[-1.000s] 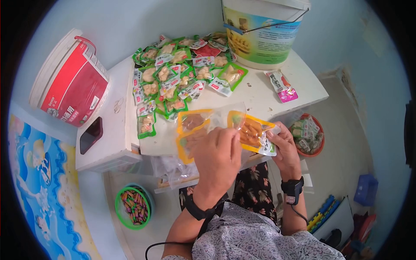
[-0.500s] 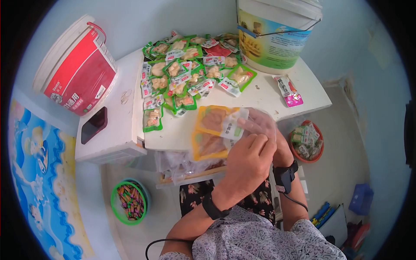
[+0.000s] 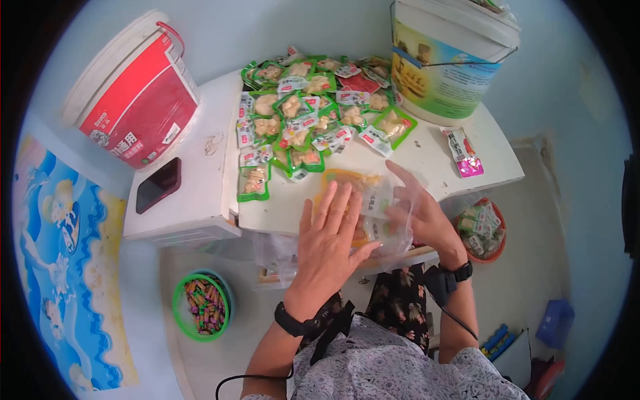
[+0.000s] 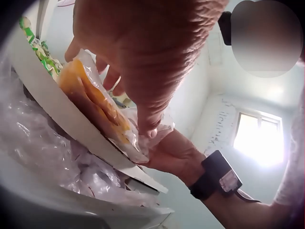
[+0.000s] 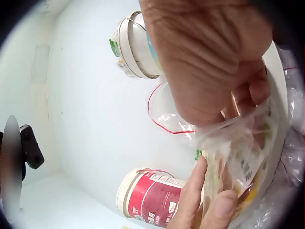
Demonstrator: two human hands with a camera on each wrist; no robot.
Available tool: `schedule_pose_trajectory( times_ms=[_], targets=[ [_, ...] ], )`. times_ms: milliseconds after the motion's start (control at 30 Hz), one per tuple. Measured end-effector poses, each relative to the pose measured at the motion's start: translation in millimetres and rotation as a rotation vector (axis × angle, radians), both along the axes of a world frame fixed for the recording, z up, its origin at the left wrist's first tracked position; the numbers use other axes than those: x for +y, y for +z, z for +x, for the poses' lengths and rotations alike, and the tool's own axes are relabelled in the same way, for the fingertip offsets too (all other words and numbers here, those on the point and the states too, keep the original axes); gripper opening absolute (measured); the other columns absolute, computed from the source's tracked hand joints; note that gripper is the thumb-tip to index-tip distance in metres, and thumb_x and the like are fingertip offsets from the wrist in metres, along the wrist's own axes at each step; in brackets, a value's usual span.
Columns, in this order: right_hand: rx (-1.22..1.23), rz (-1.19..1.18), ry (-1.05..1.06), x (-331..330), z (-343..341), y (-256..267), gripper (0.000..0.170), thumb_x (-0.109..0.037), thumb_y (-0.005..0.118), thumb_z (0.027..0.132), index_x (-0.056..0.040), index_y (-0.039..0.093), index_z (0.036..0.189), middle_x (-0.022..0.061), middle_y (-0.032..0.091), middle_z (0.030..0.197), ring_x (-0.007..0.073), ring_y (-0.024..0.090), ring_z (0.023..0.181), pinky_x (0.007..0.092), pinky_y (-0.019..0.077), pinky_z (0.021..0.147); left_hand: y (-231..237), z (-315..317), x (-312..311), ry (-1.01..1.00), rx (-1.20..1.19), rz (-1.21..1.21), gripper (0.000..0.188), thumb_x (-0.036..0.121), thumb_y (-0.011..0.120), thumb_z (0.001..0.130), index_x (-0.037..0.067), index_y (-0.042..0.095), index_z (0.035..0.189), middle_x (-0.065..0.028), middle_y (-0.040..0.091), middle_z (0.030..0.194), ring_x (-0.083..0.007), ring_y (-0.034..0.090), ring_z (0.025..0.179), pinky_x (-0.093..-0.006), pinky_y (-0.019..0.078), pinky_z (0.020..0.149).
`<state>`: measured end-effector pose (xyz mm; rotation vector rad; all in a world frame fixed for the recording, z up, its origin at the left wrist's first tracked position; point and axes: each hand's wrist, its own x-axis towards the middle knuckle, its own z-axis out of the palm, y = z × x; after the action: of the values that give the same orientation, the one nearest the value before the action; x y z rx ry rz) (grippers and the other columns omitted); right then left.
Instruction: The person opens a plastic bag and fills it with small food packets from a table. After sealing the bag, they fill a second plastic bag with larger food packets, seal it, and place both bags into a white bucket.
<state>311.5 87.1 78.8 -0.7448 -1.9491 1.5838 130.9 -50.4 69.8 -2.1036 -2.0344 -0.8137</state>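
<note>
A clear plastic bag [image 3: 395,248] with yellow-edged food packets [image 3: 350,176] inside lies over the table's front edge. My left hand [image 3: 327,239] rests flat on the bag, fingers straight and slightly spread, thumb out to the side. At the bag's right end is my right hand [image 3: 432,223], its thumb-side digit stretched away and its other fingers showing through the film. In the right wrist view those fingers are bent behind the clear film [image 5: 238,152], partly hidden. The left wrist view shows the bagged packets [image 4: 93,102] tilted under the left palm.
Green-edged food packets [image 3: 290,127] are heaped behind the bag on the white table [image 3: 427,150]. A white bucket [image 3: 443,73], a pink packet [image 3: 463,153], a red bucket [image 3: 143,103] and a phone [image 3: 159,185] stand or lie around. Below are a green basket [image 3: 177,310] and a red basket [image 3: 497,250].
The loose yellow packet in my right hand went into the clear bag. My left hand let go of its pinch on the bag and flattened onto it, moving left.
</note>
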Motion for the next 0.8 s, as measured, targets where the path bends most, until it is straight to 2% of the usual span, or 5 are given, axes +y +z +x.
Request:
schedule_pose_trajectory(
  times_ms=[233,400,533,733,800],
  targets=[
    [0.005,-0.019,0.020,-9.2,4.5,0.8,0.077,-0.003,0.066,0.095,-0.0105,0.032,0.163,-0.0011,0.058,0.079,0.0112,0.054,0.072,0.0274,0.0478,0.069,-15.6,11.8,9.2,0.133,0.058,-0.008,0.071,0.042,0.065,0.098,0.001,0.047,0.153,-0.0146,0.045,0.160,-0.0294,0.035,0.152,-0.0511,0.0328,0.118],
    [-0.062,0.351,-0.110,-4.2,-3.3,-19.7,0.075,-0.002,0.066,0.094,-0.0109,0.035,0.162,0.0033,0.058,0.078,0.0157,0.052,0.071,0.0297,0.0479,0.072,-2.0,12.9,23.0,0.212,0.060,-0.001,0.070,0.040,0.072,0.091,0.003,0.054,0.147,-0.0115,0.054,0.150,-0.0273,0.048,0.137,-0.0464,0.0405,0.101],
    [-0.017,0.307,-0.235,1.3,-11.8,-23.8,0.070,-0.002,0.066,0.094,-0.0113,0.040,0.159,0.0067,0.062,0.079,0.0193,0.058,0.073,0.0332,0.0507,0.074,22.7,3.8,40.2,0.257,-0.003,-0.219,0.068,0.041,0.076,0.086,0.006,0.059,0.142,-0.0091,0.059,0.143,-0.0265,0.052,0.126,-0.0447,0.0407,0.091],
    [-0.066,0.333,-0.331,19.2,-21.0,-29.9,0.057,-0.004,0.064,0.093,-0.0115,0.051,0.148,0.0122,0.068,0.086,0.0287,0.069,0.080,0.0395,0.0537,0.076,-6.3,2.7,61.6,0.314,0.154,0.072,0.064,0.041,0.070,0.093,0.010,0.055,0.148,-0.0111,0.052,0.152,-0.0336,0.040,0.145,-0.0540,0.0377,0.109],
    [-0.146,0.366,-0.338,18.2,-17.4,-28.7,0.053,-0.006,0.064,0.093,-0.0117,0.054,0.144,0.0139,0.070,0.089,0.0318,0.069,0.082,0.0412,0.0539,0.077,-14.4,6.4,61.1,0.246,0.146,0.047,0.062,0.040,0.063,0.099,0.011,0.050,0.152,-0.0124,0.047,0.157,-0.0354,0.033,0.151,-0.0583,0.0300,0.117]
  ],
)
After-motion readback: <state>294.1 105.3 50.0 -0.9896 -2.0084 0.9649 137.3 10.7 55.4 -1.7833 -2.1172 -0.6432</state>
